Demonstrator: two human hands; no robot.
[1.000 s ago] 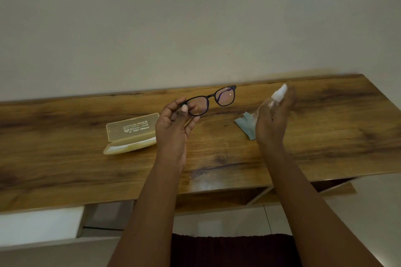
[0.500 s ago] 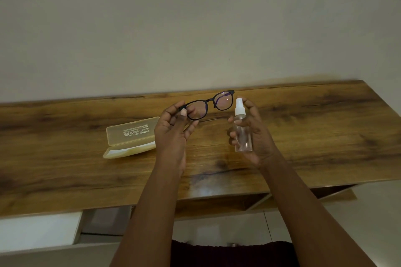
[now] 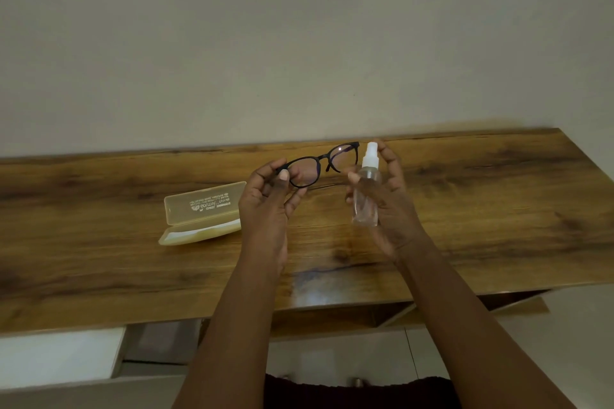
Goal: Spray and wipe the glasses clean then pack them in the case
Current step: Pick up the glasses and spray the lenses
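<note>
Both forearms [image 3: 465, 325] are bare, with no sleeves, watch or rings showing; a dark maroon garment [image 3: 358, 392] covers the lap.

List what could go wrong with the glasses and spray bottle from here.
1. The left hand pinches the glasses only at one end of the frame; they may twist or slip when sprayed.
2. The spray bottle in the right hand sits close beside one lens; mist could miss the far lens.

One pair of black-framed glasses [image 3: 321, 163], one clear spray bottle [image 3: 366, 196] with a white nozzle, one open yellowish case [image 3: 202, 214] toward the left end of the one wooden table [image 3: 498, 209], two hands, left hand [image 3: 265, 206], right hand [image 3: 393, 206]
</note>
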